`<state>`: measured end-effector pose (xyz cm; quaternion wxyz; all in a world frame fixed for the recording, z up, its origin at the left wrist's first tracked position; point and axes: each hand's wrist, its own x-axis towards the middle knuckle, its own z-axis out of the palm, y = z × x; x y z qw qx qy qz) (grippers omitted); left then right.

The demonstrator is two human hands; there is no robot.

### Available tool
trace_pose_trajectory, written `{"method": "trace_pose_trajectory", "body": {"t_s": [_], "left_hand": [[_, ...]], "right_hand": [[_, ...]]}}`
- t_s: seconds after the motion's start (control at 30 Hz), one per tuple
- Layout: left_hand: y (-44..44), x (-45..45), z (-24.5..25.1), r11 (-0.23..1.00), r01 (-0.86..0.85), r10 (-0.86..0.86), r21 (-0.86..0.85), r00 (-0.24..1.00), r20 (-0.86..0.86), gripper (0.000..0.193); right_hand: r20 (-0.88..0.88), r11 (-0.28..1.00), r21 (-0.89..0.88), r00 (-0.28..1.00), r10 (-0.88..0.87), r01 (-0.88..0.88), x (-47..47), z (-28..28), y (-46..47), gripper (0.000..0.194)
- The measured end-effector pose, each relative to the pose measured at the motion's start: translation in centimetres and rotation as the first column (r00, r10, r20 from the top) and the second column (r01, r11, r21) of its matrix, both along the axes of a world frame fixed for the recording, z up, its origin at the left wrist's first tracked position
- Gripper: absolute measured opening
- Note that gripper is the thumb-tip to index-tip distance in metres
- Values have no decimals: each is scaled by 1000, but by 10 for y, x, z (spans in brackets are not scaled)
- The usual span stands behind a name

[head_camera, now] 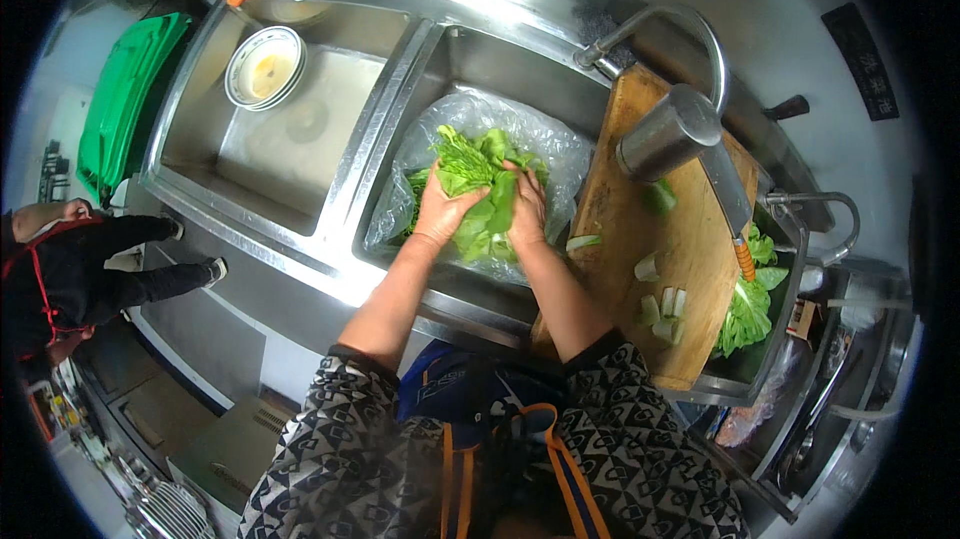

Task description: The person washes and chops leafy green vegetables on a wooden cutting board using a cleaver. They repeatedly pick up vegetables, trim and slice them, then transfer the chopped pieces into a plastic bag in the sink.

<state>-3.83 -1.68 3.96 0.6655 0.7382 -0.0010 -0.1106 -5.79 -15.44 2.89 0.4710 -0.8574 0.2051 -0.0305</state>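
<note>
Both hands are over the middle sink basin, in a bunch of leafy green vegetables (480, 171). My left hand (444, 205) grips the bunch from its left side, thumb across the leaves. On the right side my right hand (527, 201) holds leaves, its fingers partly hidden by them. Under and around the greens lies a clear plastic bag (555, 133), spread open in the basin, with more greens inside. A wooden cutting board (622, 239) lies to the right, bearing cut pale stalk pieces (664, 306) and a cleaver (726, 190) with a wrapped handle.
Stacked bowls (266, 67) sit in the left basin (300, 164). A metal faucet (712, 36) arches above the board, a dark cylinder (667, 132) below it. More greens (750, 314) lie in the right basin. A person (82, 269) stands at far left near a green bin (127, 103).
</note>
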Motion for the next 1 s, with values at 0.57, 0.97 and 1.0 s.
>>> {"method": "trace_pose_trajectory", "body": {"t_s": [0.57,0.97,1.0], "left_hand": [[20,27,-56,-95,684,-415,723,633,-653,117],[30,17,-51,583,350,-380,733,915,-135,75],[32,17,-51,673,314,-310,670,942,-130,73]], "right_hand": [[320,866,-405,933,-166,293,-52,49,-191,25],[191,998,-55,981,-25,37,-12,66,-23,25],[142,1000,-30,990,13,-8,-10,69,-9,23]]}}
